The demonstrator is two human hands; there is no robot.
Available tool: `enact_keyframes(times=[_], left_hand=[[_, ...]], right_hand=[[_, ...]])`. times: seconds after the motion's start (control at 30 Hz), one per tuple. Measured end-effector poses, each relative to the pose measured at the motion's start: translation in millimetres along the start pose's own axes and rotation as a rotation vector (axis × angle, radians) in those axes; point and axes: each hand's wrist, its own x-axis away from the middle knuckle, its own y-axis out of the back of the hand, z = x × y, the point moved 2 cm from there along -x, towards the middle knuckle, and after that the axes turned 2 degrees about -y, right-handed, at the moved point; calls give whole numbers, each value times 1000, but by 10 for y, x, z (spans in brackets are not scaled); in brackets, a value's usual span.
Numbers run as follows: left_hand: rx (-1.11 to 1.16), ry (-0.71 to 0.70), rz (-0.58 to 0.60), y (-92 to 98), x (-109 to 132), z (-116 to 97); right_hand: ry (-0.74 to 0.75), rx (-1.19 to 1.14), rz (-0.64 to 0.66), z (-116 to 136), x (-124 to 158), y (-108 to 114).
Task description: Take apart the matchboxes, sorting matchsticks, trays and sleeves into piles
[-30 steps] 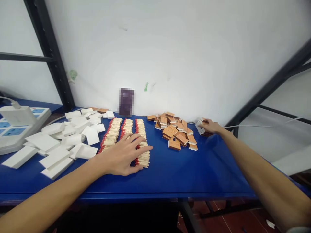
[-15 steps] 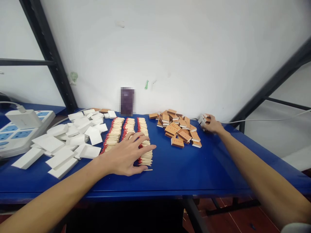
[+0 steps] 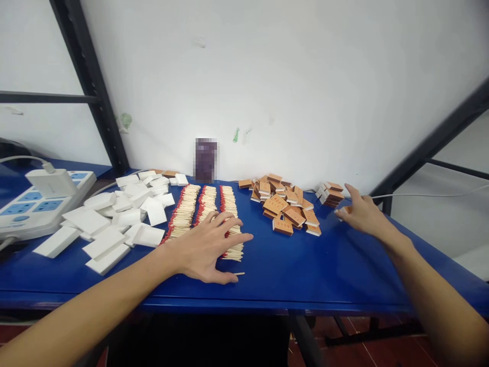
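Over the rightmost of three rows of red-tipped matches (image 3: pixel 229 200) lies my left hand (image 3: pixel 208 250), fingers spread and nothing gripped. Its thumb tip is at a single loose match (image 3: pixel 239 273) below that row. At the back right, my right hand (image 3: pixel 361 214) is open, thumb and index finger apart. A small stack of orange matchboxes (image 3: pixel 333 194) stands just left of its fingers. Another orange-and-white matchbox (image 3: pixel 347 209) shows by the thumb, mostly covered by the hand. Between the hands is a loose heap of orange matchboxes (image 3: pixel 282 204).
White inner trays (image 3: pixel 110 219) are heaped on the left of the blue table (image 3: pixel 282 275). A power strip (image 3: pixel 49 204) with a charger (image 3: pixel 51 182) sits at the far left. A blurred dark object (image 3: pixel 206 160) leans on the wall. Black metal posts (image 3: pixel 95 102) flank the table.
My right hand has come away from the matchbox stack, toward me and right, and its fingers have opened. My left hand stays over the matches. The whole view has shifted slightly.
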Motion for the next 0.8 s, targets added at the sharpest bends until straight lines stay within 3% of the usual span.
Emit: enact_keyframes(times=[0.1, 0.2, 0.33, 0.5, 0.8], left_hand=[[-31, -5, -18, -7, -10, -4], [-81, -13, -46, 11, -16, 12], [-113, -22, -94, 40, -13, 32], [-96, -52, -151, 41, -4, 31], [-105, -18, -209, 86, -23, 31]], right_hand=[[161, -103, 156, 703, 334, 179], [318, -224, 350, 1442, 558, 193], [415, -235, 469, 1993, 550, 31], [461, -212, 567, 2105, 359, -42], [483, -311, 505, 2018, 238, 43]])
